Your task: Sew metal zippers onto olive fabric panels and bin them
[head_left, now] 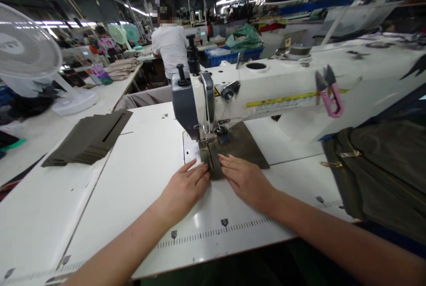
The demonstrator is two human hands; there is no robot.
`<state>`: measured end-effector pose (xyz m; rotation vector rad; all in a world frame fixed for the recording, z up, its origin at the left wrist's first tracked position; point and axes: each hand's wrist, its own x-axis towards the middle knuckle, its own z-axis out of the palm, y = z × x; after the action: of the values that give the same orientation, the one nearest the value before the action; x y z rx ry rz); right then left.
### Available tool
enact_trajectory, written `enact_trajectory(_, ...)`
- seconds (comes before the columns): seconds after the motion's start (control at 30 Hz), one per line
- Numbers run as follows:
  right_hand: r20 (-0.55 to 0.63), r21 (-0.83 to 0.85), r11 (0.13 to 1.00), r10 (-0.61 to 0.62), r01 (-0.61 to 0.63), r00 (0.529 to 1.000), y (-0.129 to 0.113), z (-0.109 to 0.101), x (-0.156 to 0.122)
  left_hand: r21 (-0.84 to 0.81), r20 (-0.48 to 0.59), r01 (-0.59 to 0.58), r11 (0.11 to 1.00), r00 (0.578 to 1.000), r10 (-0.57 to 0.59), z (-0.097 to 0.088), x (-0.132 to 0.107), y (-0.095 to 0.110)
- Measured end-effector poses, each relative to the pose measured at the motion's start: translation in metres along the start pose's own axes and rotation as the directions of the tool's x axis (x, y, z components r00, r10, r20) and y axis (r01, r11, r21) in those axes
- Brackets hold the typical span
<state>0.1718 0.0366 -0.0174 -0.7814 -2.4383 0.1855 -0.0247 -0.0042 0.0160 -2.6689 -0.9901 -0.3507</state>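
Note:
A white sewing machine (266, 86) stands on the white table (140, 179). A dark olive fabric piece (239, 144) lies under its presser foot (208, 142). My left hand (184, 188) lies flat, fingers stretched out, with the fingertips on the near left edge of the fabric. My right hand (244, 179) rests flat on the fabric's near right side, fingers extended toward the needle. Both hands press the piece just in front of the foot.
A stack of olive fabric pieces (89, 137) lies at the left. Pink thread snips (329, 93) hang on the machine arm. An olive bag with gold zips (382, 166) sits at the right. A white fan (29, 55) stands far left. A person in white (171, 48) works behind.

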Motion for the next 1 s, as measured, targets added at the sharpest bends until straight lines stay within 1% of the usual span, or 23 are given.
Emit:
enact_trajectory(0.07,-0.006,0.006,1.0,0.001,-0.001,1.0,0.002,0.0,0.002,0.016,0.006,0.002,1.0,1.0,-0.002,0.001,0.003,-0.002)
enact_trajectory(0.17,-0.012,0.015,1.0,-0.003,0.003,1.0,0.006,0.001,0.006,0.014,-0.014,-0.004,1.0,1.0,0.005,0.004,0.006,-0.006)
enact_trajectory(0.33,-0.039,0.015,1.0,-0.008,0.009,0.999,0.012,0.002,0.014,-0.002,-0.118,0.001,1.0,0.993,-0.002,0.012,0.011,-0.013)
enact_trajectory(0.5,-0.052,0.017,1.0,0.011,-0.011,0.999,0.017,0.002,0.024,-0.005,-0.093,-0.005,1.0,0.996,0.005,0.012,0.016,-0.022)
enact_trajectory(0.57,-0.045,0.024,1.0,0.009,-0.008,0.999,0.02,0.003,0.028,-0.013,-0.116,-0.008,1.0,0.993,0.006,0.014,0.017,-0.026)
enact_trajectory(0.73,-0.062,0.008,1.0,0.023,-0.023,0.998,0.027,0.007,0.036,-0.047,-0.186,0.046,0.998,0.981,-0.054,0.025,0.019,-0.036)
enact_trajectory(0.8,-0.07,-0.018,1.0,0.016,-0.018,0.997,0.031,0.009,0.038,-0.062,-0.173,0.059,0.996,0.983,-0.069,0.028,0.02,-0.04)
enact_trajectory(0.9,-0.089,-0.075,0.997,-0.003,-0.003,0.996,0.036,0.014,0.039,-0.069,-0.107,0.078,0.995,0.991,-0.085,0.029,0.021,-0.043)
enact_trajectory(1.0,-0.123,-0.113,0.993,-0.026,0.011,0.992,0.038,0.016,0.04,-0.077,-0.09,0.095,0.992,0.991,-0.102,0.028,0.022,-0.044)
